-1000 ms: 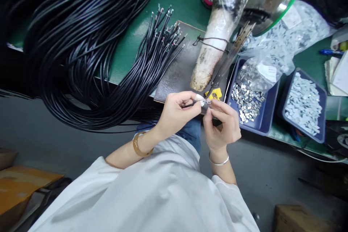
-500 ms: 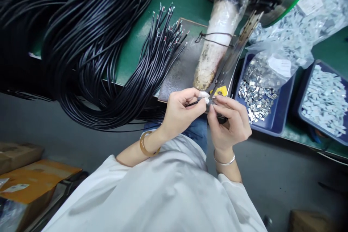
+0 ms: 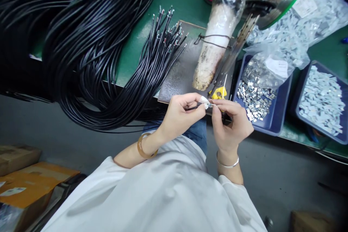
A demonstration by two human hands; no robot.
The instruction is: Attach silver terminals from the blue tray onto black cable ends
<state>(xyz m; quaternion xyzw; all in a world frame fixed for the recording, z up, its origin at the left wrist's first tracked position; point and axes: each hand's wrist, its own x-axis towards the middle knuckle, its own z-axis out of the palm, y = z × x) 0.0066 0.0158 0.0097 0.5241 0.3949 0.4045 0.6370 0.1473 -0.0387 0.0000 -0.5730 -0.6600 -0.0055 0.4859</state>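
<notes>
My left hand is closed in a pinch on a black cable near its end. A white covering wraps one of its fingertips. A small white-and-metal connector shows at the cable's tip, between my two hands. My right hand pinches the connector's metal side with thumb and forefinger; its fine detail is too small to make out. Just beyond my fingers lie a yellow piece and the lower end of a metal arm.
Many black cables lie bundled at left, ends fanned on a metal plate. A plastic-wrapped nozzle hangs overhead. At right stand a blue tray of metal shells and another tray of pale parts, behind them a plastic bag.
My right thumb and forefinger have come together on the metal side of the connector, slightly lower than before. The connector has moved away from the metal arm's tip, towards me.
</notes>
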